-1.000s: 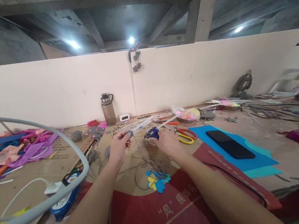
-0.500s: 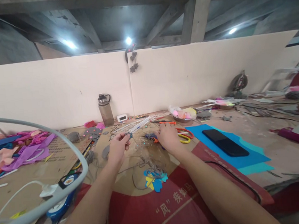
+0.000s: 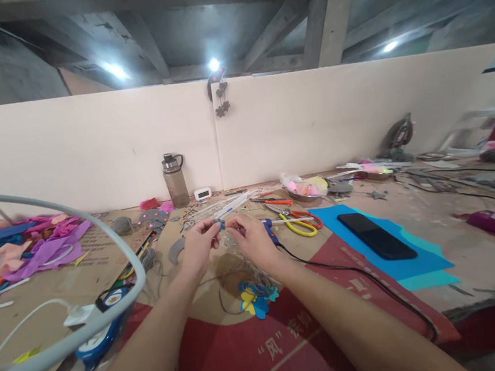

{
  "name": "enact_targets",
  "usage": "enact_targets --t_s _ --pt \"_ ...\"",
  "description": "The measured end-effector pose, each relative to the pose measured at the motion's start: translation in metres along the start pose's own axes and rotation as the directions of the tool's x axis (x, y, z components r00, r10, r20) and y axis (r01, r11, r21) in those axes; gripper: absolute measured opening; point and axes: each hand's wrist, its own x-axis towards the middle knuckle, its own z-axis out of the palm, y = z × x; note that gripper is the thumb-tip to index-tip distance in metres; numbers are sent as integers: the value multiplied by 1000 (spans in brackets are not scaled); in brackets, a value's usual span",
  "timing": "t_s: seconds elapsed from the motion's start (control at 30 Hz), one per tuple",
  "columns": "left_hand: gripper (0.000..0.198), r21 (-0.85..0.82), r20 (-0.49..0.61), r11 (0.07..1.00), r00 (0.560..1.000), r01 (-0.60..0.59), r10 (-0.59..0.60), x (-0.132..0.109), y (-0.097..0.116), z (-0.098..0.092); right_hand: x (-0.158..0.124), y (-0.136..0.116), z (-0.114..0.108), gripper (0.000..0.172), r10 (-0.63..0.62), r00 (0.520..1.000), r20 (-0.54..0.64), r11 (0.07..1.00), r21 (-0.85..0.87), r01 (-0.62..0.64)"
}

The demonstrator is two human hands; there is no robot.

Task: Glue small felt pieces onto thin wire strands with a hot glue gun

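My left hand (image 3: 200,244) pinches a small blue-grey piece (image 3: 222,224) between thumb and fingertips. Right beside it, my right hand (image 3: 255,242) has its fingers pinched together at the piece's edge; what lies between those fingertips is too small to make out. A blue glue gun (image 3: 270,231) with a white glue stick (image 3: 296,220) lies just past my right hand, partly hidden by it. Below both hands, blue, yellow and teal flower-like cutouts (image 3: 255,301) rest on the cardboard with a tangle of grey string (image 3: 260,279).
Scissors (image 3: 301,227) with yellow and red handles lie right of the glue gun. A phone (image 3: 375,236) sits on blue sheets (image 3: 427,262). A bottle (image 3: 175,183) and small clock (image 3: 202,194) stand at the back. A black cord (image 3: 367,270) crosses the right; felt scraps (image 3: 40,244) heap at left.
My right hand has come away from the glue gun and moved left and nearer, up against my left hand. The glue gun and scissors now show more fully. My left hand keeps the small piece.
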Motion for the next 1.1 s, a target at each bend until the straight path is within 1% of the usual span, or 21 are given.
enact_targets --t_s 0.07,0.13,0.27,0.4,0.53,0.7,0.93,1.1 --pt "28 18 5 1000 1000 -7 6 0 -1 0 2 -3 -5 10 -61 998 -15 997 -50 60" --pt "27 48 12 999 1000 -22 21 -1 -1 0 3 -4 -6 10 -77 997 -25 994 -83 75" --pt "26 128 28 991 999 -42 38 -4 1 2 4 -2 -3 14 -64 998 -25 987 -147 60" --pt "27 171 58 984 998 -46 37 -6 2 4 7 0 -3 17 -43 999 -30 977 -211 35" --pt "31 218 51 975 998 -46 36 -7 2 6 9 0 -3 18 -24 999 -26 963 -268 16" --pt "31 253 60 966 997 -58 44 -9 5 8 10 0 -3 20 -27 999 -17 957 -289 21" --pt "29 250 58 966 997 -59 46 -15 14 13 11 -2 -4 25 -13 1000 -16 952 -306 8" --pt "29 249 79 965 995 -81 64 -15 12 12 11 -3 -4 27 9 1000 -8 950 -312 -11"
